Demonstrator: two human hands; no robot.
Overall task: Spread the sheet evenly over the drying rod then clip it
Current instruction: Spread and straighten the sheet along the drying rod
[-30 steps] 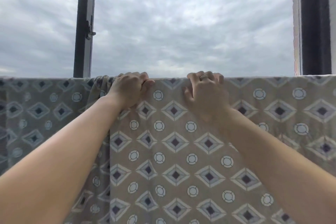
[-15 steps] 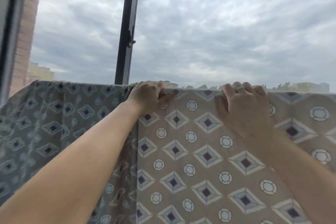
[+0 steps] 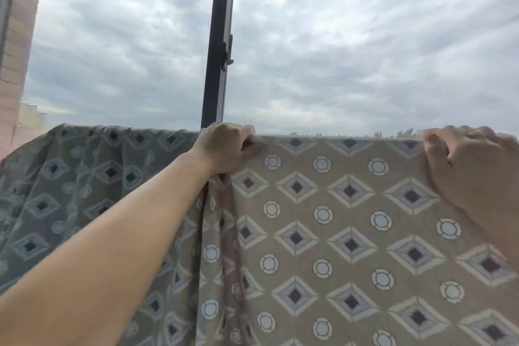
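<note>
A beige sheet (image 3: 351, 233) with diamond and circle prints hangs over the drying rod, which the cloth hides. Its top fold runs level across the view. My left hand (image 3: 224, 149) grips the top fold near the middle, where the cloth bunches into vertical folds below it. My right hand (image 3: 474, 166), wearing a ring, holds the top fold at the far right. Between the hands the sheet lies flat. Left of my left hand the cloth (image 3: 70, 182) looks thinner, wrinkled and sags toward the left edge. No clip is in view.
A dark window post (image 3: 217, 45) with a latch stands behind the sheet, just above my left hand. A brick wall (image 3: 16, 50) rises at the far left. Cloudy sky and distant treetops fill the background.
My hands have moved apart along the top fold, the right one sliding far to the right. The view has shifted left, so the window post and brick wall now show.
</note>
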